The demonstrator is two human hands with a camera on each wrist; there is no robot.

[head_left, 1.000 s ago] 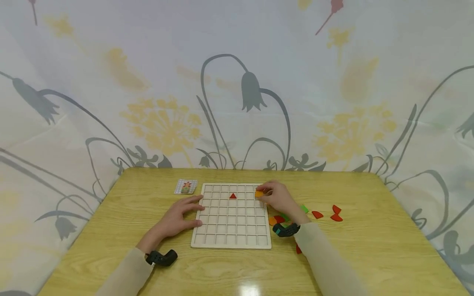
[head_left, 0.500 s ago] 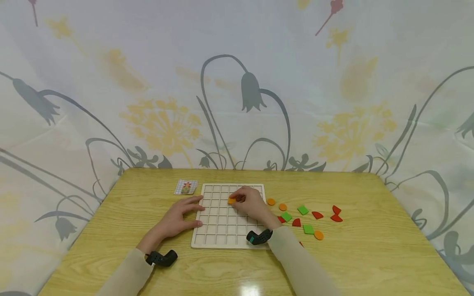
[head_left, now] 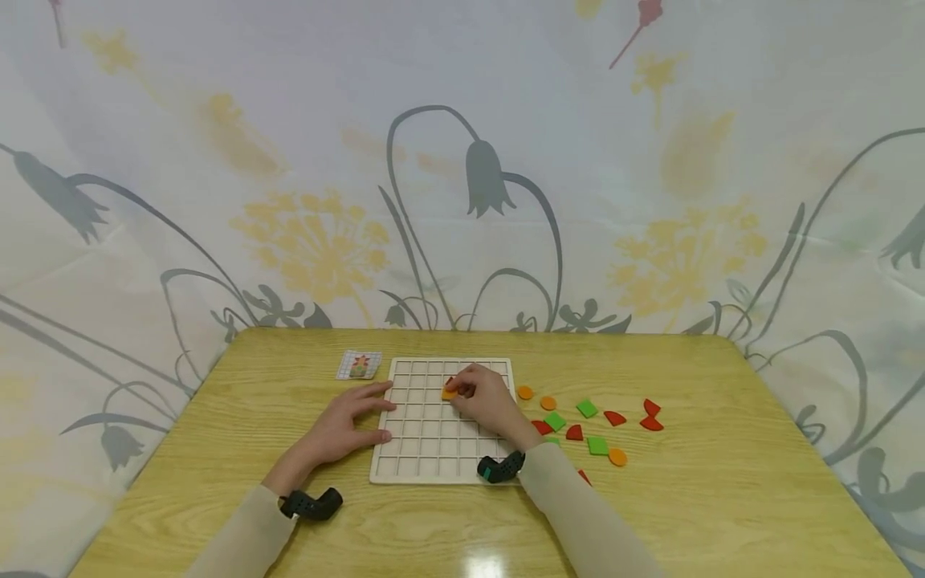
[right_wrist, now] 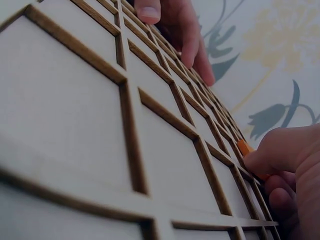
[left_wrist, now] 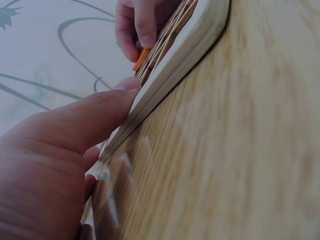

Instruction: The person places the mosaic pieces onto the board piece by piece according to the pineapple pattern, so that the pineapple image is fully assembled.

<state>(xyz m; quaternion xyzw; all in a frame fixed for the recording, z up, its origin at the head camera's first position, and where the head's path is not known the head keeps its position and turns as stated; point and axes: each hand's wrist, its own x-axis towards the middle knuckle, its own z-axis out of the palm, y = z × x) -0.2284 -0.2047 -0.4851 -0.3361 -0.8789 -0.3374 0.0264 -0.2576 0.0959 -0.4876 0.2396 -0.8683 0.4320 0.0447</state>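
A pale wooden grid board lies flat on the table. My right hand pinches an orange tile at a cell in the board's upper middle. Just behind that tile, a red triangle is mostly covered by the fingers. In the right wrist view, the edge of the orange tile shows beside the thumb, low against the grid bars. My left hand rests along the board's left edge with fingers spread, and its thumb touches the rim in the left wrist view.
Right of the board lie loose pieces: orange discs, green squares and red quarter-circle pieces. A small card with a printed flower pattern lies behind the left hand. A flower-patterned cloth hangs behind the table.
My right hand has carried the orange tile leftward from the board's right edge to the cell by the red triangle, then stayed there. My left hand has kept its place.
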